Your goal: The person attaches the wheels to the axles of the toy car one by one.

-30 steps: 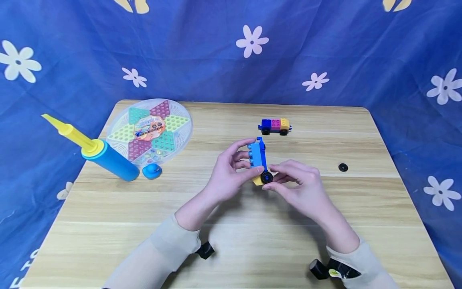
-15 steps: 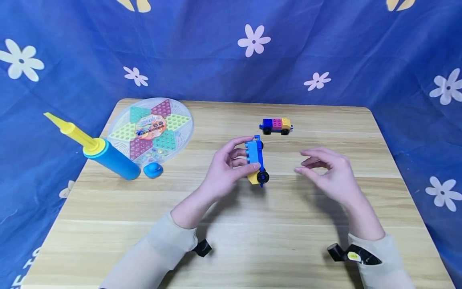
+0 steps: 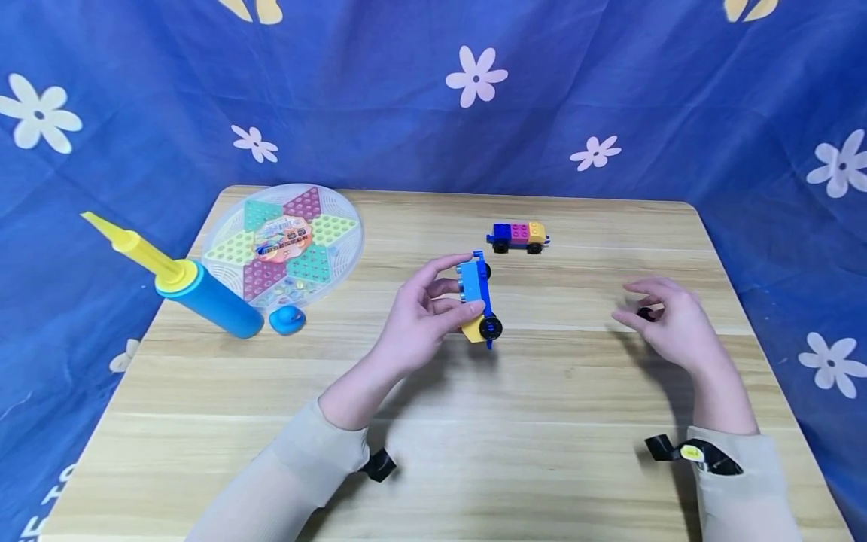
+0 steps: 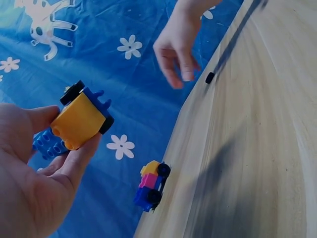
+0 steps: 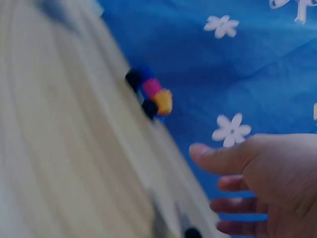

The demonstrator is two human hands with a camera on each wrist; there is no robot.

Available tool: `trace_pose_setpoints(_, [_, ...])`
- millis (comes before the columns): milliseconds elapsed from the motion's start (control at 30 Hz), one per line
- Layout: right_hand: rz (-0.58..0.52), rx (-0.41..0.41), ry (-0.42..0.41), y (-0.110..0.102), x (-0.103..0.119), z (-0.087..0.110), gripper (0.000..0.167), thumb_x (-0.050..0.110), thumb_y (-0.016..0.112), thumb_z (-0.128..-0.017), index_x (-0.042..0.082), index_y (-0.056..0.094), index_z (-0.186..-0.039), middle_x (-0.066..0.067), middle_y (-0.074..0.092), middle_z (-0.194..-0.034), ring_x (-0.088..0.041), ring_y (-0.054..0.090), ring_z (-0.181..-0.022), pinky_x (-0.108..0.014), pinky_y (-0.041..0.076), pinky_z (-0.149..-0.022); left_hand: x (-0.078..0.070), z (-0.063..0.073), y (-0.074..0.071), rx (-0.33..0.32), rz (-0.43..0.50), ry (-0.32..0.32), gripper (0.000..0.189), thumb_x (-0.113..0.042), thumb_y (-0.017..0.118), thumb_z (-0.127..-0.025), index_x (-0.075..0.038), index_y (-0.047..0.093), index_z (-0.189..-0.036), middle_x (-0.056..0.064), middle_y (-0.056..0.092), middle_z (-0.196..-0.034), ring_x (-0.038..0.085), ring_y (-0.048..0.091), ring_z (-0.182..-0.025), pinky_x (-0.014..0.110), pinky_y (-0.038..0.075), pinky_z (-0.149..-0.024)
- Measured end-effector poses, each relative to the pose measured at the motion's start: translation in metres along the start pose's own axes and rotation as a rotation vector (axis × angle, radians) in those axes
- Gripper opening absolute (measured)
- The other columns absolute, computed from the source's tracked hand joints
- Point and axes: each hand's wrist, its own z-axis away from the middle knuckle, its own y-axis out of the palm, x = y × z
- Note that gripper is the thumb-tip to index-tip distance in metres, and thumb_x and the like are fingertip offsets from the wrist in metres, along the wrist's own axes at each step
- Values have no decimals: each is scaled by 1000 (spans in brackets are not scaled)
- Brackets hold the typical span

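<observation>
My left hand [image 3: 416, 320] grips a toy brick car [image 3: 472, 282], thumb across its side and fingers behind. It has light blue and yellow bricks on a dark blue base, tipped on end with black wheels facing right. In the left wrist view its yellow brick [image 4: 79, 121] faces the camera. My right hand [image 3: 680, 327] hovers over the table's right side, thumb and fingers apart with nothing between them. Below them lies a loose black wheel [image 4: 210, 78], partly hidden by the hand in the head view.
A second brick car [image 3: 518, 236], blue, pink and yellow, stands at the back. On the left are a round Chinese checkers board [image 3: 325, 267], a blue and yellow hand pump [image 3: 213, 301] and a small blue rubber duck [image 3: 287, 320]. Blue flowered cloth [image 3: 379, 90] surrounds the table.
My right hand has let go of the car's wheel end and moved right to above the loose wheel. My left hand, still holding the car, has shifted slightly left.
</observation>
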Motion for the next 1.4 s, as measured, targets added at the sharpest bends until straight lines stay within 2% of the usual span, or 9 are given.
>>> trace_pose_setpoints(100, [97, 60, 33, 1, -12, 4, 51, 23, 87, -91, -4, 69, -130, -22, 64, -128, -43, 66, -103, -60, 53, -85, 2, 1, -1, 10, -41, 18, 63, 1, 78, -94, -18, 57, -150, 20, 69, -118, 33, 76, -92, 40, 65, -75])
trace_pose_setpoints(200, [141, 92, 65, 4, -21, 8, 54, 29, 86, -92, -4, 69, -131, -23, 63, -127, -44, 61, -107, -64, 48, -88, 3, 1, -2, 13, -84, 32, 61, 0, 78, -95, -18, 58, -150, 18, 69, -119, 32, 75, -92, 38, 65, -75])
trace_pose_setpoints(300, [152, 78, 87, 6, -29, 12, 54, 31, 86, -92, -2, 70, -131, -25, 61, -127, -48, 57, -112, -66, 45, -93, 4, 1, -3, 6, -108, 37, 59, -1, 78, -95, -18, 59, -149, 17, 69, -119, 31, 75, -92, 36, 64, -75])
trace_pose_setpoints(400, [161, 38, 120, 6, -35, 15, 53, 32, 87, -91, -1, 71, -130, -25, 58, -127, -48, 53, -113, -64, 43, -92, 4, 1, -4, 0, -118, 41, 58, -2, 78, -96, -18, 59, -149, 17, 69, -118, 31, 74, -91, 35, 64, -75])
trace_pose_setpoints(500, [167, 20, 148, 5, -40, 18, 47, 30, 85, -93, -1, 72, -127, -23, 57, -121, -41, 56, -101, -57, 45, -83, 5, 0, -4, -2, -123, 42, 57, -4, 77, -96, -19, 59, -148, 17, 68, -117, 31, 74, -90, 35, 64, -76])
trace_pose_setpoints(667, [147, 25, 147, 6, -47, 19, 32, 15, 78, -98, -2, 72, -124, -23, 61, -113, -35, 59, -90, -46, 44, -76, 6, -1, -4, -2, -123, 38, 56, -4, 77, -96, -18, 59, -148, 17, 69, -116, 31, 74, -90, 36, 64, -77])
trace_pose_setpoints(933, [109, -27, 94, 8, -44, 19, 20, 8, 71, -102, -3, 73, -119, -22, 65, -111, -33, 61, -91, -36, 43, -76, 6, -1, -1, -18, -84, 37, 55, -2, 79, -94, -15, 60, -144, 17, 69, -114, 31, 73, -89, 35, 64, -76])
trace_pose_setpoints(1167, [65, -86, 9, 7, -20, 16, 23, 8, 72, -101, -2, 74, -122, -17, 67, -108, -31, 66, -90, -19, 44, -76, 3, -2, 1, -33, -30, -4, 45, -2, 74, -99, -11, 60, -140, 19, 70, -112, 33, 75, -85, 35, 65, -69])
trace_pose_setpoints(1400, [-49, -172, -143, 10, 15, 9, 20, -4, 77, -94, 0, 77, -114, -11, 71, -105, -8, 62, -85, -8, 45, -73, 4, -1, 2, -12, -43, -25, 44, -4, 75, -99, -14, 61, -139, 19, 67, -114, 31, 75, -84, 34, 64, -69])
